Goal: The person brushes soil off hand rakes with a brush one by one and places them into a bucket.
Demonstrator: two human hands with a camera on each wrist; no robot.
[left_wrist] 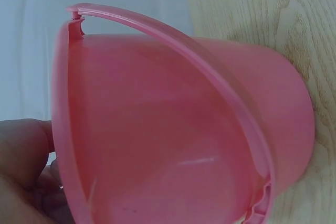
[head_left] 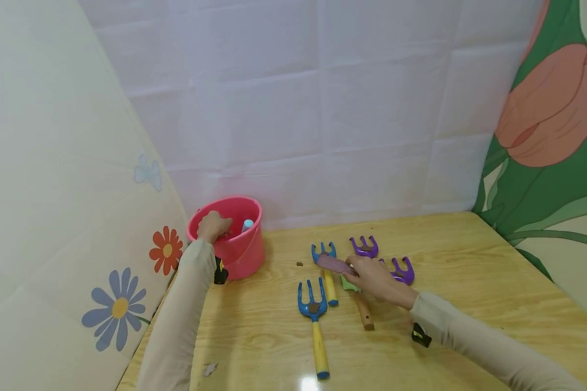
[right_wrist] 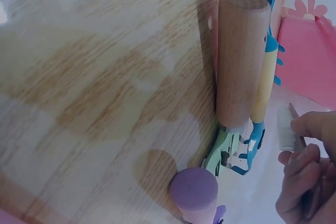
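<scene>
My right hand [head_left: 375, 279] holds a brush with a purple back [head_left: 335, 264] above the tools. Its pale bristles [right_wrist: 286, 129] show in the right wrist view. Below that hand lies a green-headed tool with a wooden handle [head_left: 363, 312], partly covered by the hand. My left hand [head_left: 214, 225] reaches over the rim into a pink bucket [head_left: 242, 255]. In the left wrist view its fingers go behind the bucket's rim [left_wrist: 60, 103], so I cannot tell what they hold. A light blue thing [head_left: 247, 225] sticks up inside the bucket.
Two blue hand forks with yellow handles, one nearer [head_left: 319, 347] and one farther [head_left: 330, 288], lie on the wooden table [head_left: 254, 336]. Two purple forks, a far one [head_left: 364, 247] and a near one [head_left: 403, 271], lie to the right. White cloth [head_left: 283, 136] hangs behind.
</scene>
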